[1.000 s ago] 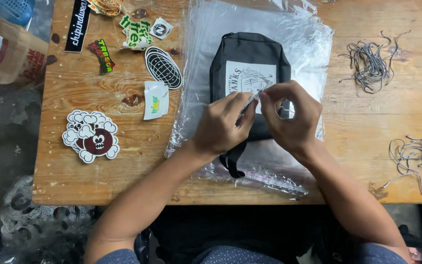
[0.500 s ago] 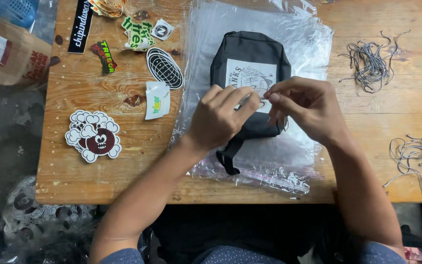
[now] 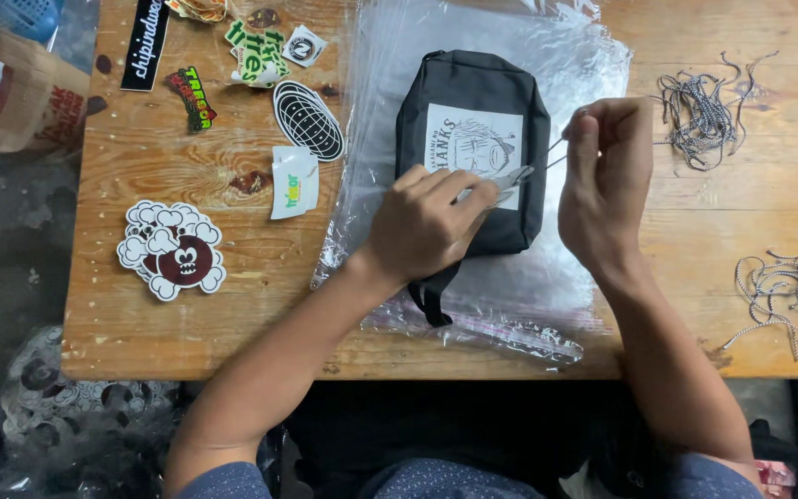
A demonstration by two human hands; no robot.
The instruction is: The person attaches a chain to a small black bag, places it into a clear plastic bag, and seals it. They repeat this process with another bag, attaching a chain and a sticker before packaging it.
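The person sat at the near edge of a wooden table, both forearms reaching over it. The left hand was curled, its fingertips pinching a small metal zipper pull on the right side of a black pouch. The right hand was raised just to the right of the pouch, thumb and forefinger pinched on the end of a thin cord that ran taut from the zipper pull up to those fingers.

The pouch lay flat in the middle of the table on a stack of clear plastic bags, its white printed patch facing up and a short black strap sticking out toward the person, partly under the left wrist.

To the left of the plastic, a large cloud-shaped sticker with a dark red face lay near the table's front. Farther on were a small white sticker, a black oval sticker and several more coloured stickers near the far edge. On the right, one loose bundle of speckled cords lay near the right edge, and another bundle of cords lay farther back. A brown paper bag sat off the table's far left corner.
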